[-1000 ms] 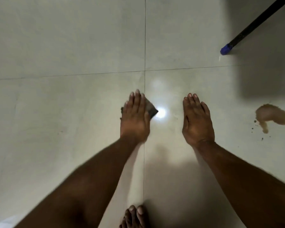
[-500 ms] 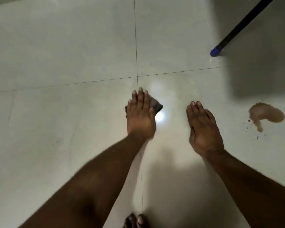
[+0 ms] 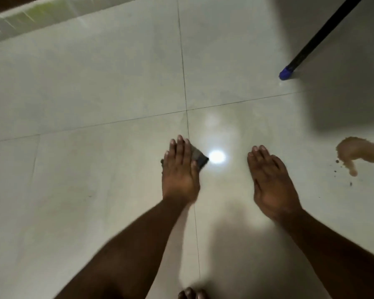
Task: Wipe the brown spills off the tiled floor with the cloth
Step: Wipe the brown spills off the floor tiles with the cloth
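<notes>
The left hand (image 3: 180, 172) lies palm down on a dark grey cloth (image 3: 198, 157), fingers straight and close together, pressing it flat against the pale tiled floor (image 3: 95, 93) right on a grout line. Most of the cloth is hidden under the palm; only one corner pokes out on the thumb side and a sliver at the little-finger edge, so its full shape and size cannot be made out. Just beside that corner a bright light glare (image 3: 217, 157) shines on the glossy tile. The right hand (image 3: 272, 184) rests flat on the floor with fingers straight and together, holding nothing, well apart from the cloth. Further to the right lies a brown spill (image 3: 361, 151), a curved puddle with a thin tail and a few dark specks beside it; its far end runs to the frame edge. At the upper right a black pole (image 3: 320, 35) with a blue tip (image 3: 286, 73) slants down to the floor, its upper length cut off by the frame, beside a broad dark shadow. At the bottom edge the toes (image 3: 191, 294) of one bare foot show, the rest out of view. The top left corner is blurred, showing a pale greenish band too indistinct to name.
</notes>
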